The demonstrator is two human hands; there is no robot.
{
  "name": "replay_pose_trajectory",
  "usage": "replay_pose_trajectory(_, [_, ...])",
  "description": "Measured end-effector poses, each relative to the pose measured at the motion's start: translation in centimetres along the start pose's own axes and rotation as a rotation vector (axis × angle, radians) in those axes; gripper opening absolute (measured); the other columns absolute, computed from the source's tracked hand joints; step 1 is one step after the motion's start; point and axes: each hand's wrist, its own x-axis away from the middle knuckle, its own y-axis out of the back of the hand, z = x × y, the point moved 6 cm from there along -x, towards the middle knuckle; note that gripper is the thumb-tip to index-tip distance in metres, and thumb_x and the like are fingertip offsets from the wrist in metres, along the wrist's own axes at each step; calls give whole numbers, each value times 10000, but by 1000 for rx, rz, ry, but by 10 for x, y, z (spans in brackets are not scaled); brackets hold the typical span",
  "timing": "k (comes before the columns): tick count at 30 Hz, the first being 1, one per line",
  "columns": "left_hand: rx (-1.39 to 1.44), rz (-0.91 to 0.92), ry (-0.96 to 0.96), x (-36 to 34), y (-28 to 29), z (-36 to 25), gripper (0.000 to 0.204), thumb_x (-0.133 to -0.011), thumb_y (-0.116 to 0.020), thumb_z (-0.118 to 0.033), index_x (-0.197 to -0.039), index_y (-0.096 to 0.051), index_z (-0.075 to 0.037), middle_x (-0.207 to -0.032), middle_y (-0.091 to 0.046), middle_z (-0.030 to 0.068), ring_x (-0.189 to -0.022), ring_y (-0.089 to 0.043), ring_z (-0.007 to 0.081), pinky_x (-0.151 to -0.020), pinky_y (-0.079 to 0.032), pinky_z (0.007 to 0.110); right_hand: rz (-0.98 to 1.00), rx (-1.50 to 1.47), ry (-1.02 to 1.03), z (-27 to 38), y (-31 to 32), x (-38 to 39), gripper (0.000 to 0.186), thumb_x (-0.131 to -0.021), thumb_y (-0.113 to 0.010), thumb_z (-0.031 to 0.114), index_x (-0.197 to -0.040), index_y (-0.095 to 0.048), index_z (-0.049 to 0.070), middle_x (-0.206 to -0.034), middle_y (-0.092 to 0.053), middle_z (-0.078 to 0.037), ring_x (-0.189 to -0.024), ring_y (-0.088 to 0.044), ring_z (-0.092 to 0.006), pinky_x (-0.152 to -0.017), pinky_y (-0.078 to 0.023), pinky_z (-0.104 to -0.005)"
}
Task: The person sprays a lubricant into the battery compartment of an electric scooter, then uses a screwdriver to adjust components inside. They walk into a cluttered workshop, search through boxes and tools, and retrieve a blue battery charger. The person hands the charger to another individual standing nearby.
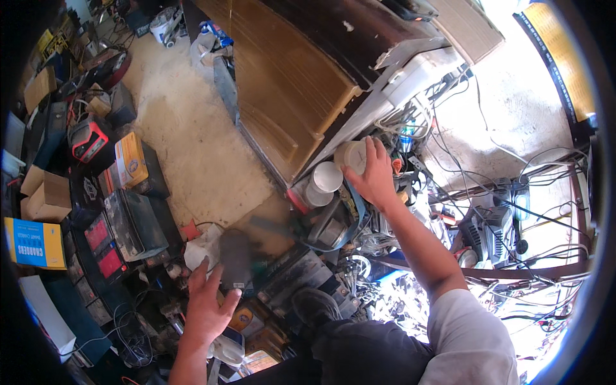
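Observation:
At the lower left, my left hand (208,305) has its fingers spread apart. It is right beside a blurred, dark grey blocky object (236,256) with a small white label; its thumb tip lies at that object's lower end, and I cannot tell whether they touch. Crumpled white paper (202,249) lies just beyond those fingers. Further right, my right hand (374,176) reaches to a pale round tub (348,156), thumb and fingers around its near right side. A second tub with a white lid (327,177) stands next to it, beside the cabinet's corner.
A large brown wooden cabinet (289,83) fills the top middle. Dark batteries (133,224), boxes and a red-and-black device (88,141) crowd the left. Cables and a grey machine (491,224) lie to the right. A strip of tan floor (186,128) runs between. My shoe (316,305) is below.

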Motion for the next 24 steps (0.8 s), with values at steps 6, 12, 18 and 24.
replay_pose_trajectory(6, [-23,-118,-88,15,39,-46,601,-841,-702,-263,-1343,-486,-13,-1480,-329,226,-1344,-326,410,-1110,-287,472,437,-364,312,132,25,51,472,-772,-702,277,-1138,-593,1,-968,-622,-186,-933,-607,-377,-849,-481,-446])
replay_pose_trajectory(12, [100,-253,-9,42,37,-55,484,-899,-636,-227,-1298,-513,16,-1410,-424,226,-1283,-426,362,-1093,-316,424,836,-228,553,252,59,67,369,-779,-668,367,-961,-632,48,-960,-635,-121,-941,-598,-334,-824,-473,-481])
replay_pose_trajectory(18, [2103,-384,335,181,55,-101,330,-1026,-336,-337,-1146,-557,-123,-1097,-602,54,-980,-588,222,-845,-470,416,639,-939,601,392,321,30,539,-862,-621,275,-1312,-504,3,-1367,-461,-218,-1280,-428,-369,-1049,-323,-483])
replay_pose_trajectory(24, [2096,-793,253,387,268,-199,593,-1016,-411,-428,-1441,-361,-16,-1389,-515,122,-1296,-469,234,-1102,-305,371,1252,-224,1114,306,378,154,469,-859,-635,300,-1210,-571,-4,-1324,-507,-230,-1195,-522,-354,-985,-437,-463])
